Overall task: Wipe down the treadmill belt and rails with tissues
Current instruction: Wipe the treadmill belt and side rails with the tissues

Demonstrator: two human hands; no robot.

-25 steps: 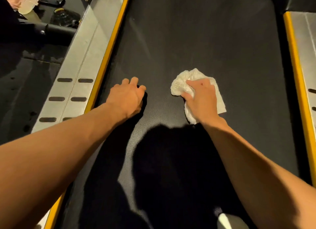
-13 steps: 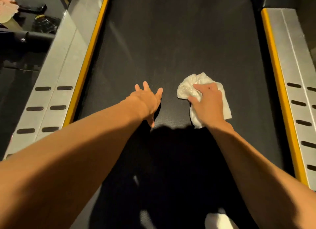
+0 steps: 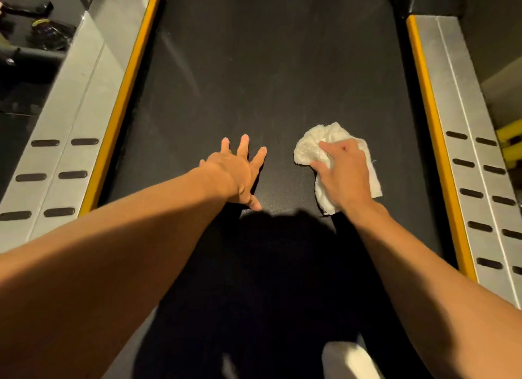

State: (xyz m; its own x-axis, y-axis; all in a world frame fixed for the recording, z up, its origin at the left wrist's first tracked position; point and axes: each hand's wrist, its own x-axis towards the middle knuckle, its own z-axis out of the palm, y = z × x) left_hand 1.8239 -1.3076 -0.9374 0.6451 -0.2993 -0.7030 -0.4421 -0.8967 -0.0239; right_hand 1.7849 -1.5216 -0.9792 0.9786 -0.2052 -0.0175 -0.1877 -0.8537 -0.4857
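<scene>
Step in hand: wiping black textured treadmill belt (image 3: 254, 81), mid-deck. Right hand (image 3: 343, 173) pressed flat on crumpled white tissue wad (image 3: 308, 149), fingers curled over it, tissue on belt right of centre. Left hand (image 3: 236, 175) empty, fingers spread, bracing on belt. Silver slotted side rails w/ yellow edging (image 3: 463, 152) judged not yet done. Next: push strokes fwd w/ steady pressure, then rails. No legible writing or brand.

Gym: treadmill belt (image 3: 268, 81), slotted metal rails (image 3: 65, 158), dim floor.
</scene>
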